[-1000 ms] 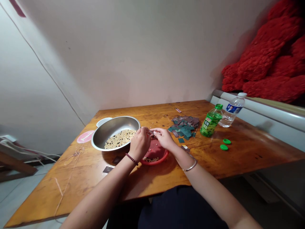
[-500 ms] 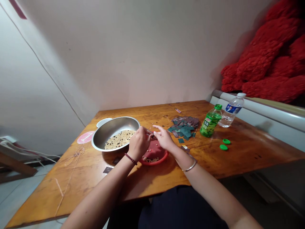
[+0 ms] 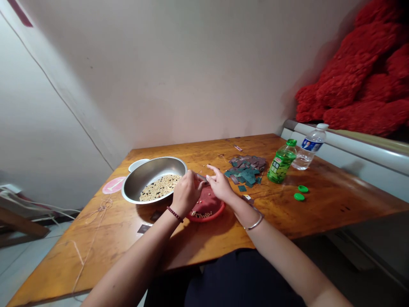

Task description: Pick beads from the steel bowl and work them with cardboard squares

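Note:
My left hand [image 3: 186, 192] is closed, its fingertips pinched beside those of my right hand [image 3: 220, 185]. My right hand has a finger stretched forward while its thumb and other fingers press together. Between the fingertips a small dark piece shows, mostly hidden by the fingers. Both hands are above a red basket [image 3: 220, 211], where pale round beads or beans [image 3: 202, 214] lie along the near side. Close to my left hand stands a tilted steel bowl [image 3: 134, 183] holding many more pale grains [image 3: 159, 187] mixed with dark ones.
A heap of dark and green flat squares [image 3: 247, 172] lies right of the basket. Farther right stand a green bottle [image 3: 281, 164] and a clear water bottle [image 3: 308, 149], with two green caps [image 3: 299, 196] nearby. Loose string [image 3: 101, 209] and dark squares [image 3: 143, 229] lie at left.
The view has shifted very slightly. Both hands stay together over the basket, with only small finger movement.

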Demonstrator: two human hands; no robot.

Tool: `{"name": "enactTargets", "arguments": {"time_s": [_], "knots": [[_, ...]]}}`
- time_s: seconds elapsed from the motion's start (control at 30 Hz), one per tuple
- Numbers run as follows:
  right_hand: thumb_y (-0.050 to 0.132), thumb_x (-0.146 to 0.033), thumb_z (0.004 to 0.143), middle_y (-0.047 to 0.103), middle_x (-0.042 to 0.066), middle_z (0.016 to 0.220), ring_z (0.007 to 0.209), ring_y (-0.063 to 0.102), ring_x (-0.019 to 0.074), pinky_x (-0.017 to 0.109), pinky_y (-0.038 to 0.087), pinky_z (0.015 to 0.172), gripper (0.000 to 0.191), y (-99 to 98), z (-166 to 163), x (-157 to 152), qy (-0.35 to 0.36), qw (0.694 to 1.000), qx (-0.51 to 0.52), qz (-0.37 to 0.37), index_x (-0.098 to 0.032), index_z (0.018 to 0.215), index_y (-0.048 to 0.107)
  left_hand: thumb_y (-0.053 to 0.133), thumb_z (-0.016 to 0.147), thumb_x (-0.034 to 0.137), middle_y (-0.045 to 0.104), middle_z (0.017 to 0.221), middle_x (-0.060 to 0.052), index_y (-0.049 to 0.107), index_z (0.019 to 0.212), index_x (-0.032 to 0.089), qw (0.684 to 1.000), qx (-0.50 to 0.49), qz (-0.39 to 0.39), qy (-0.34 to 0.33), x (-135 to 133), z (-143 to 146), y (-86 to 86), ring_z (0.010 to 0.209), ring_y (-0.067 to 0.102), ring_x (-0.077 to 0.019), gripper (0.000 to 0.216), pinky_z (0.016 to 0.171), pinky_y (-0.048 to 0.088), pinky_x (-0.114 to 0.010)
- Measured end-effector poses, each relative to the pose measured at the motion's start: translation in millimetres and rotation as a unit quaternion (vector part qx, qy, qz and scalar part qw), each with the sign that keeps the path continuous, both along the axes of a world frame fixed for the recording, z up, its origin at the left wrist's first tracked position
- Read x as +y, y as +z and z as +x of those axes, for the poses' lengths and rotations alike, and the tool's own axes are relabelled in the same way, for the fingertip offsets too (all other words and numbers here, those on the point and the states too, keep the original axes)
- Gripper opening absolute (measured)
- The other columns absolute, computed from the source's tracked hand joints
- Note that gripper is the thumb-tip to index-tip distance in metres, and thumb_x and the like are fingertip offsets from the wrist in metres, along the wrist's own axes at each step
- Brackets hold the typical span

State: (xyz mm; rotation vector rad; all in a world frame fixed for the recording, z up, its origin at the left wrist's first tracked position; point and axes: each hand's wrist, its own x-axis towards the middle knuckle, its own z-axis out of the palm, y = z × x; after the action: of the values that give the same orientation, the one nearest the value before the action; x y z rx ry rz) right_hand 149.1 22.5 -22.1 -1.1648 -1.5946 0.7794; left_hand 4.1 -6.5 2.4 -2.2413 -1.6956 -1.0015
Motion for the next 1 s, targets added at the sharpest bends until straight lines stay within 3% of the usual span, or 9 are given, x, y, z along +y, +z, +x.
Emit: {"name": "enactTargets", "arguments": {"time_s": [0.37, 0.63, 0.8, 1.0], "knots": [[0.053, -0.026, 0.082, 0.069, 0.000, 0.066, 0.063, 0.062, 0.0159, 0.027, 0.048, 0.067, 0.046, -1.0, -0.8, 2.9, 0.001, 0.998, 0.062, -0.013, -0.018, 0.127, 0.048, 0.057, 0.081, 0.035, 0.065, 0.085, -0.004, 0.046, 0.089, 0.021, 1.000, -0.009, 0.017, -0.001, -0.6, -0.8, -0.8, 0.076, 0.061, -0.0175, 0.020, 0.060, 0.041, -0.027], [0.057, -0.019, 0.074, 0.072, 0.007, 0.082, 0.076, 0.069, 0.0171, 0.030, 0.052, 0.075, 0.015, 1.6, -5.4, 6.6, 0.110, 0.964, 0.226, -0.080, -0.015, 0.087, 0.064, 0.056, 0.081, 0.037, 0.064, 0.086, -0.003, 0.047, 0.090, 0.021, 0.998, -0.035, 0.049, 0.009, -0.6, -1.6, -2.5, 0.076, 0.060, -0.0169, 0.021, 0.060, 0.041, -0.026], [0.062, -0.024, 0.074, 0.071, 0.006, 0.080, 0.071, 0.068, 0.0164, 0.033, 0.055, 0.073, 0.017, -0.7, -6.0, 8.6, 0.125, 0.957, 0.236, -0.112, -0.015, 0.088, 0.065, 0.055, 0.082, 0.036, 0.063, 0.083, -0.004, 0.048, 0.088, 0.021, 0.999, -0.021, 0.050, -0.002, 0.0, -1.4, -4.1, 0.075, 0.058, -0.0161, 0.018, 0.060, 0.041, -0.026], [0.060, -0.025, 0.077, 0.072, 0.007, 0.086, 0.076, 0.068, 0.0174, 0.033, 0.055, 0.074, 0.016, 1.0, -5.6, 6.3, 0.117, 0.969, 0.209, -0.060, -0.015, 0.089, 0.066, 0.054, 0.082, 0.033, 0.063, 0.085, -0.004, 0.047, 0.090, 0.021, 0.998, -0.037, 0.043, 0.020, -1.5, -2.6, 0.2, 0.074, 0.058, -0.0162, 0.017, 0.060, 0.041, -0.026]]}}
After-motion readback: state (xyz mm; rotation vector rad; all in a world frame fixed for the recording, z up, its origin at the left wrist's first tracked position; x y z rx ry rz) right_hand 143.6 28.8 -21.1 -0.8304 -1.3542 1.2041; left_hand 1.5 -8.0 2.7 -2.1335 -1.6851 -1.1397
